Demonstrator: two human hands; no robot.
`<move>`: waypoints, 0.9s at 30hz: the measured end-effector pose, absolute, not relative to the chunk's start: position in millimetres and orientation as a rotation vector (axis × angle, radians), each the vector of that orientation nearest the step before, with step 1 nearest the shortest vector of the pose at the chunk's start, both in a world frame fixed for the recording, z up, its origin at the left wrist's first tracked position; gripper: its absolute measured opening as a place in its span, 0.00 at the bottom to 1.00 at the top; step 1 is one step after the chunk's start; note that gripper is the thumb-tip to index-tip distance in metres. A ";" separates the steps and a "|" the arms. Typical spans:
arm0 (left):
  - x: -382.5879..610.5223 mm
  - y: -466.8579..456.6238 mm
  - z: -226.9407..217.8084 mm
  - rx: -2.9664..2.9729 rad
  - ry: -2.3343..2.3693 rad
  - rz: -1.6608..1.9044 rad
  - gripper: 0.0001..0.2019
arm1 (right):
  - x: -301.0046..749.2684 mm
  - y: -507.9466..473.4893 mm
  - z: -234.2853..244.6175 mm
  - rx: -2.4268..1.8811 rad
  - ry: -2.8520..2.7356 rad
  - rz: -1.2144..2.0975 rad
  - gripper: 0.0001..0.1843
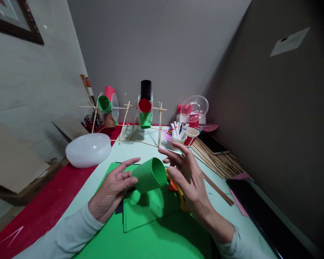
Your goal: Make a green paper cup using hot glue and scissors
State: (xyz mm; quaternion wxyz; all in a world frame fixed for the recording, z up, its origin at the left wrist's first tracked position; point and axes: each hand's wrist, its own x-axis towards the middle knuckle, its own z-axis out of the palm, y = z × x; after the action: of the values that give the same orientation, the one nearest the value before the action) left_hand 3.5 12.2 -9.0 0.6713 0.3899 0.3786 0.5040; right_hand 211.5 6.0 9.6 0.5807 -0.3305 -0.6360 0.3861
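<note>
The left hand pinches a green paper tube over green sheets; the right hand, fingers spread, is just beside its rim. The tube looks formed but unmounted; two stick frames behind already carry coloured tubes.

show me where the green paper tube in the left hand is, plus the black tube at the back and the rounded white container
held green paper tube (146,177): head view, outer side wall
black tube (146,90): head view, outer side
rounded white container (88,151): head view, side wall
</note>
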 end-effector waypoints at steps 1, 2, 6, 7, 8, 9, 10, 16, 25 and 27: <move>3.3 12.3 -8.1 0.871 0.836 1.140 0.37 | 212.7 7.7 9.0 -0.762 -1.495 0.938 0.29; 3.1 12.5 -7.5 0.861 0.819 1.143 0.37 | 213.4 9.0 8.1 -0.754 -1.516 0.973 0.31; 2.9 13.4 -7.2 0.807 0.760 1.118 0.39 | 211.5 8.7 4.8 -0.733 -1.667 1.027 0.45; 2.9 13.5 -7.5 0.795 0.749 1.115 0.38 | 210.3 7.7 4.3 -0.735 -1.709 1.027 0.48; 2.8 13.5 -7.7 0.786 0.740 1.113 0.38 | 208.9 6.5 3.8 -0.737 -1.746 1.021 0.51; 2.9 13.3 -8.0 0.777 0.731 1.111 0.37 | 207.5 5.4 3.4 -0.739 -1.776 1.010 0.54; 3.0 12.9 -8.1 0.767 0.722 1.108 0.37 | 206.4 4.3 2.9 -0.743 -1.800 0.999 0.56; 7.5 9.9 -8.3 0.775 0.616 1.022 0.28 | 204.3 0.5 1.9 -0.830 -1.850 0.886 0.55; -9.2 12.4 -1.3 1.402 1.220 1.194 0.17 | 198.8 1.4 -2.9 -1.031 -1.926 0.776 0.52; -11.7 11.2 4.6 1.569 1.266 1.230 0.15 | 197.3 1.0 -7.5 -1.072 -1.992 0.777 0.52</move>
State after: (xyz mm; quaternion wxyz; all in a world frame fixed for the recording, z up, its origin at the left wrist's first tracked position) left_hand -11.7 11.2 4.6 0.3801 0.6146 0.4957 0.4818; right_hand 197.3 1.0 -7.5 0.3660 -0.4169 -0.7751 0.3024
